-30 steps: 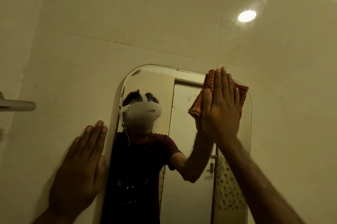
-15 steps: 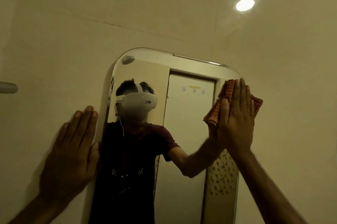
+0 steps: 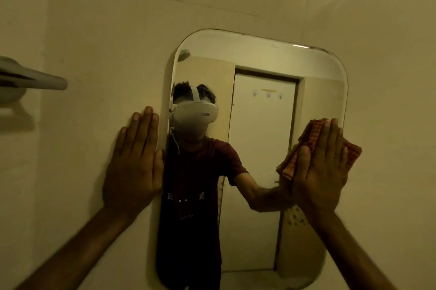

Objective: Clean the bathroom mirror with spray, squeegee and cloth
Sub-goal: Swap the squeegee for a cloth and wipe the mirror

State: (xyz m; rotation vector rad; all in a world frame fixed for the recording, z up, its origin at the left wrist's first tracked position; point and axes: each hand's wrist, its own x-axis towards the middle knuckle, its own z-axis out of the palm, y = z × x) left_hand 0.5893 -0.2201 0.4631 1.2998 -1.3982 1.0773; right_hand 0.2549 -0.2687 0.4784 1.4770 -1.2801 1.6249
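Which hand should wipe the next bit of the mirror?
Probably right: the right hand presses the cloth against the mirror near its right edge. The left hand holds nothing and rests on the wall.

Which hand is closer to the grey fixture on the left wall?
Left. The left hand lies flat on the wall below-right of the grey fixture; the right hand presses the cloth on the mirror, far right.
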